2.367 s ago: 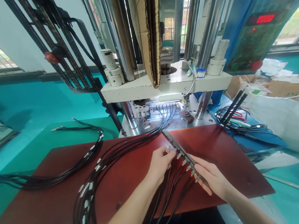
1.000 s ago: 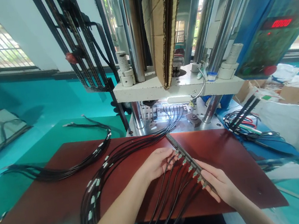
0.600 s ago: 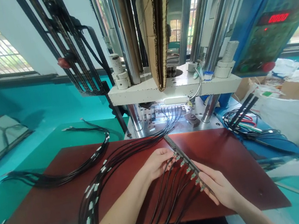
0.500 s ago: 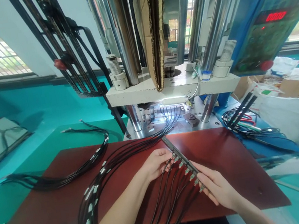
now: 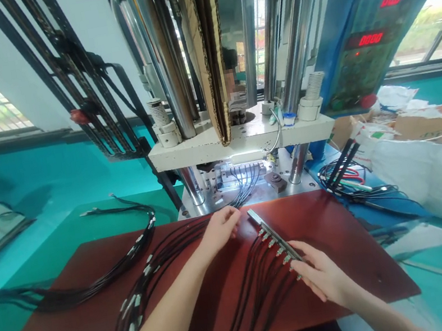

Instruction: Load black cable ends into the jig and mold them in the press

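My right hand grips the lower end of a narrow metal bar fixture, held at a slant over the brown board. Several small metal connectors sit in a row along its left side. Black cables run from them down toward the board's front edge. My left hand is off the bar, to the left of its upper end, above a bundle of black cables with white tags. Its fingers are loosely bent, and I see nothing in them.
A press with a white plate stands behind the brown board; cable ends lie in its lit mould. Another cable bundle lies at left, coiled cables at right. A blue control box and white sacks are beyond.
My left hand has let go of the bar's connector side and moved up and left, away from it. My right hand keeps its grip on the bar. The camera view has shifted slightly.
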`<state>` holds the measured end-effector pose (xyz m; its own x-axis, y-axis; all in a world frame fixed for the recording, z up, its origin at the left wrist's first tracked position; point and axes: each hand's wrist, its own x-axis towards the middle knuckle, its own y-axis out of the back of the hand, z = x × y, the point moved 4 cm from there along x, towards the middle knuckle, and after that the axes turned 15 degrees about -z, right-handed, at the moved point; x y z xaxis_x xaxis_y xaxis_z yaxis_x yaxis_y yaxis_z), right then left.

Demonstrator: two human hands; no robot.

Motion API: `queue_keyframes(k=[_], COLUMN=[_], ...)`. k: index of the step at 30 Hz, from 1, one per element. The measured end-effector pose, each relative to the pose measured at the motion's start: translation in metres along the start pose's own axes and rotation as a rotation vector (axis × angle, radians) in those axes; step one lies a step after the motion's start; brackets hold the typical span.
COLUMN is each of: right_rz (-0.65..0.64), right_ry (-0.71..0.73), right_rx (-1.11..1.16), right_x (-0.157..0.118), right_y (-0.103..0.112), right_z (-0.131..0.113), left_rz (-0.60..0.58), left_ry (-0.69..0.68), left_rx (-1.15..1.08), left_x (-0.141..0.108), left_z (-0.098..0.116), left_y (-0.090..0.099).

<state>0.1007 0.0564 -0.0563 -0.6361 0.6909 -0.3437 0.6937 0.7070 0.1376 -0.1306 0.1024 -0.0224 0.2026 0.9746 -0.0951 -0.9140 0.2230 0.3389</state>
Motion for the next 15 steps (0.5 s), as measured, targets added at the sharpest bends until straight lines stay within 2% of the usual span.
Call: queue_keyframes(k=[2,4,6,8,12,15], right_rz=[0.02,0.04,0.061,0.066,-0.002,0.008], right_ry=[-0.091,-0.115,-0.098,-0.11,-0.128,-0.076], right_rx=[-0.171,-0.52,-0.941,-1.238,-1.416,-1.358], right_x=[-0.001,-0.001,-0.001,0.0,0.005,0.025], right_y=[0.004,0.007,0.005,0.001,-0.002,0.018], right_z=[-0.003,-0.012,-0.022,-0.027,-0.03,-0.046], left_rz=[0.167,0.291,0.324,0.294,0.24,0.276], left_ry=[-0.066,-0.067,0.025,0.125,0.169,0.14], left_rx=[0.361,0.701,0.924,1.037,1.099,1.103], left_x=[0.003,0.007,0.015,0.024,0.04,0.046], left_z=[0.007,0.01,0.004,-0.005,-0.015,-0.016], left_y=[0.014,0.019,0.016,0.009,-0.007,-0.012])
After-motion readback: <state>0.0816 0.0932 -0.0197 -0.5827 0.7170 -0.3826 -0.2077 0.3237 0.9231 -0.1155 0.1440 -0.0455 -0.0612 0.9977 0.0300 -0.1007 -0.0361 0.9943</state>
